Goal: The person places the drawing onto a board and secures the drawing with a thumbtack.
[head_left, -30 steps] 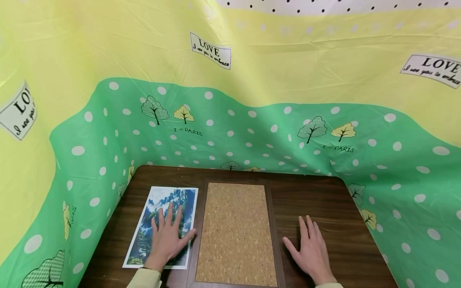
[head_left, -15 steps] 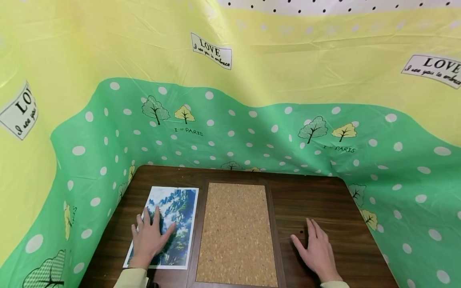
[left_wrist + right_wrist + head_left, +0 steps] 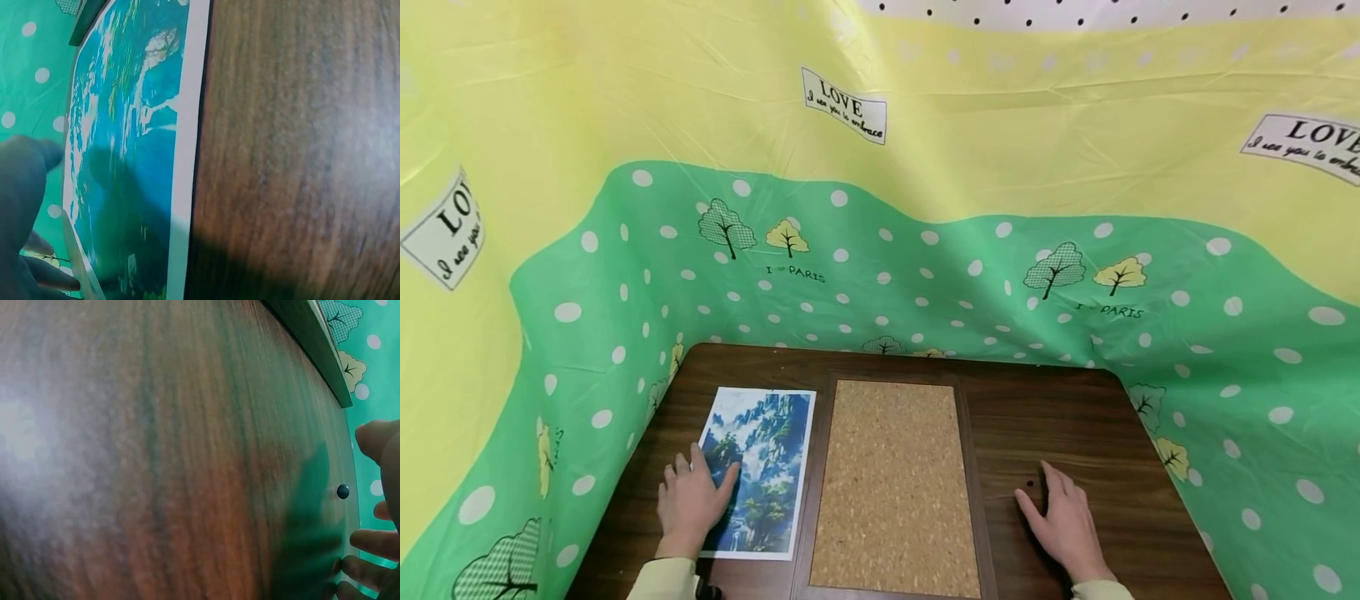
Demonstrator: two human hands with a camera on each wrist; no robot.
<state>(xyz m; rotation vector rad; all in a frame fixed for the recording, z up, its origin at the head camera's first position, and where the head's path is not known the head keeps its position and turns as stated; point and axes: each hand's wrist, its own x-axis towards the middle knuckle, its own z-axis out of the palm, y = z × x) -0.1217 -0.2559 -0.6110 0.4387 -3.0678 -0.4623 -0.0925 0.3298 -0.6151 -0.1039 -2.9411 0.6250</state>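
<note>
A landscape print (image 3: 775,467) of blue mountains with a white border lies flat on the dark wooden table. My left hand (image 3: 688,500) is at the print's left edge, thumb spread over the picture and the other fingers bent along the border. In the left wrist view the thumb (image 3: 25,162) stands apart from the fingers. My right hand (image 3: 1067,521) is low over the table on the right, fingers loosely extended and nothing gripped. By its thumb and index finger sits a small dark round piece (image 3: 1030,483), a black bead-like knob (image 3: 342,491) in the right wrist view.
Between the hands lies a cork board (image 3: 895,483) in a dark wooden frame (image 3: 967,467). Dark wood grain covers the table (image 3: 1037,400). A green and yellow patterned curtain (image 3: 925,275) hangs round the back and sides.
My left hand has slid left across the print to its left edge, uncovering the picture. My right hand has moved slightly right and towards me, exposing the small dark round piece.
</note>
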